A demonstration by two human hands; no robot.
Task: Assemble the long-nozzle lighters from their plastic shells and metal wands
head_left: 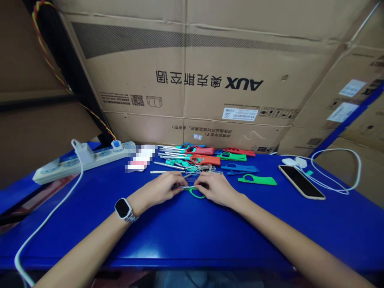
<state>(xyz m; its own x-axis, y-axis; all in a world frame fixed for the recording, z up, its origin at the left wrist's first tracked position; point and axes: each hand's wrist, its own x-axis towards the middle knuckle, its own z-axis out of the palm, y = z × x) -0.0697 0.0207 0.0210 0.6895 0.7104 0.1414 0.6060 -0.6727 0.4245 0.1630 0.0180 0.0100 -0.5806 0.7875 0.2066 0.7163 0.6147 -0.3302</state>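
A: Head view. Where does the handled part lie?
B: A green looped piece (195, 195) lies directly between the left hand (165, 188) and the right hand (218, 189), low over the blue table (192, 232). A slim silver strip (188, 187) runs along its far edge.
A: Its long axis?
B: Crosswise, from one hand to the other, as far as it shows. The loop bulges toward the wearer; the right end is hidden beneath the right hand.
A: Which hand is nearer?
B: The right. Its fingers overlap the green plastic beside the loop, whereas the left fingertips meet the strip at its opposite end. The visible span between the two sets of fingertips is short.
A: State of the hands?
B: Both narrow. The left pinches the strip; the right closes on the green piece. How firm either hold is, one cannot tell.
A: And the surroundings?
B: Just beyond the fingers lie loose metal tubes (168, 172); farther off, an orange lighter (207, 160) points its nozzle leftward, roughly parallel to the strip. A green shell (258, 180) rests to the right, apart from both hands.
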